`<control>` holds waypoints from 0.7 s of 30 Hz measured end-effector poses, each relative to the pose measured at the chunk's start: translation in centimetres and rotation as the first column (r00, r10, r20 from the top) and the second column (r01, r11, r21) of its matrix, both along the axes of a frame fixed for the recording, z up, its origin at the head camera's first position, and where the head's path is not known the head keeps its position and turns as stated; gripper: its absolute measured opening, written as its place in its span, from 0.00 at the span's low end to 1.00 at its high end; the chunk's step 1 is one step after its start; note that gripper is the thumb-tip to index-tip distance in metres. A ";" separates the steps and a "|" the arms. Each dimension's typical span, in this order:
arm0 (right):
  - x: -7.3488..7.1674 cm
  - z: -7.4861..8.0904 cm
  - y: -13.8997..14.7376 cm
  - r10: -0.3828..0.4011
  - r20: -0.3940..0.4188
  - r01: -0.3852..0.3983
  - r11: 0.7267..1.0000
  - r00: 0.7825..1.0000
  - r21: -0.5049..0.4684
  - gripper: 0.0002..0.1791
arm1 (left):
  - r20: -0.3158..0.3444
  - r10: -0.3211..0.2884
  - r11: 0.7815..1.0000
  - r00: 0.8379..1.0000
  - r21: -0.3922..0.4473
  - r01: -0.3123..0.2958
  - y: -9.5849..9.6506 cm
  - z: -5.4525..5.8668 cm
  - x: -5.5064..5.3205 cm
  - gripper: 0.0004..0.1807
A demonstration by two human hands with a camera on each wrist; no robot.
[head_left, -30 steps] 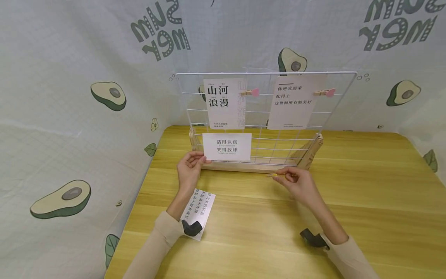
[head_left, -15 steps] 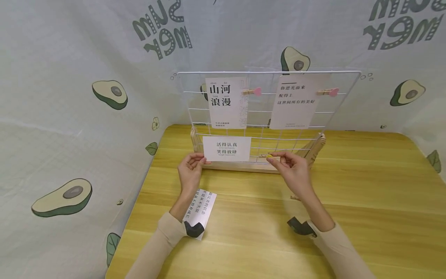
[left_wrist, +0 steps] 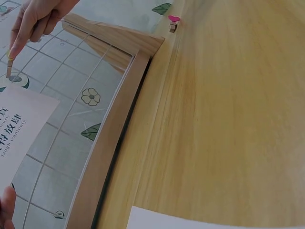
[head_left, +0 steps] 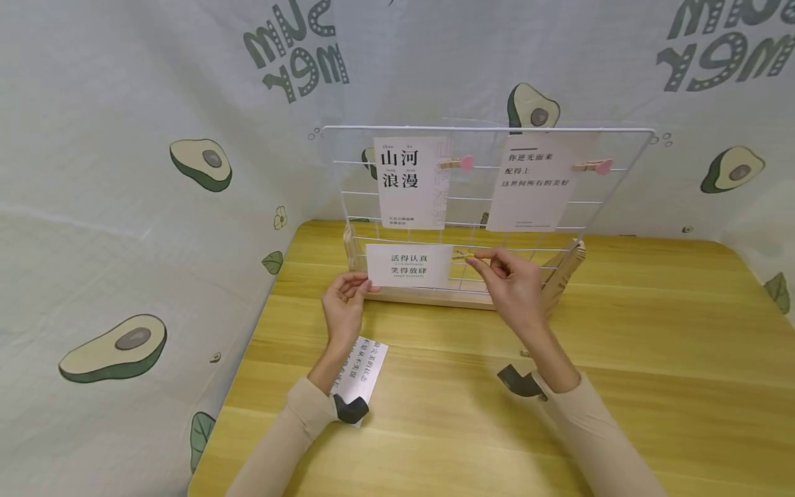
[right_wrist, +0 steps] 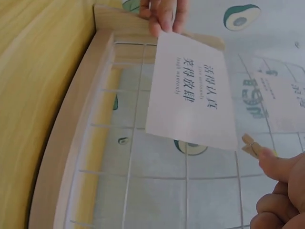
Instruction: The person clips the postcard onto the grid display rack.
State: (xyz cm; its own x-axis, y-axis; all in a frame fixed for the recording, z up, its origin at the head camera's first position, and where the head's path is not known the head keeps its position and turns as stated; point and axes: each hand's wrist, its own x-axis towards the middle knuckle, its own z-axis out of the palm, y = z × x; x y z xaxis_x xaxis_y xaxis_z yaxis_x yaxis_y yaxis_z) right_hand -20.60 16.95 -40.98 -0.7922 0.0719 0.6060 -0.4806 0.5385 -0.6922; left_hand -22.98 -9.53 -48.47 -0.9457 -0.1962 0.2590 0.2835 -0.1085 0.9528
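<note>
A small white card (head_left: 408, 265), pinched at its lower left corner in the grip of the left hand (head_left: 344, 304) and held flat against the lower rows of a white wire grid (head_left: 621, 181), likely so it stays put while a peg goes on. A wooden clothespin (head_left: 464, 256), pinched between thumb and forefinger of the right hand (head_left: 514, 284), brought up level with the card's right edge, tip just beside it in the right wrist view (right_wrist: 251, 144), not yet plainly on it. Both grips narrow, each closed on its own thing.

The grid upright in a wooden base (head_left: 428, 297) near the far edge of the table (head_left: 652, 359), leaning slightly back. Two more cards already hung on the upper rows: one at the left (head_left: 408, 182), one at the right (head_left: 528, 182), each with a pink-headed peg at its right edge (head_left: 457, 163) (head_left: 593, 166).

Counted: four cards, with a fourth lying flat on the table (head_left: 362, 369) under the left forearm near the left edge. Clothespins: four, with another pink-headed one (left_wrist: 173, 23) loose on the table past the base's end, seen from the left wrist.
</note>
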 end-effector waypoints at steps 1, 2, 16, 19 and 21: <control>-0.1 0.2 -0.2 -0.003 -0.031 0.004 0.999 1.000 0.038 0.04 | -0.001 0.002 1.000 1.000 -0.006 -0.002 0.0 0.0 0.0 0.08; -0.3 0.4 -0.3 -0.011 -0.065 0.017 0.996 0.998 0.085 0.04 | -0.004 0.004 1.000 1.000 -0.009 -0.004 0.1 0.0 0.0 0.08; -1.2 2.8 -1.6 -0.065 -0.164 0.124 0.915 0.984 0.384 0.05 | 0.001 0.057 0.997 0.998 -0.044 -0.057 0.7 0.0 -0.1 0.07; -1.3 3.2 -1.9 -0.077 -0.125 0.122 0.909 0.989 0.398 0.05 | 0.009 0.071 0.996 0.997 -0.056 -0.070 0.8 0.1 -0.2 0.07; -1.4 3.4 -2.1 -0.090 -0.103 0.124 0.906 0.991 0.405 0.05 | 0.011 0.079 0.995 0.997 -0.062 -0.078 0.9 0.1 -0.2 0.07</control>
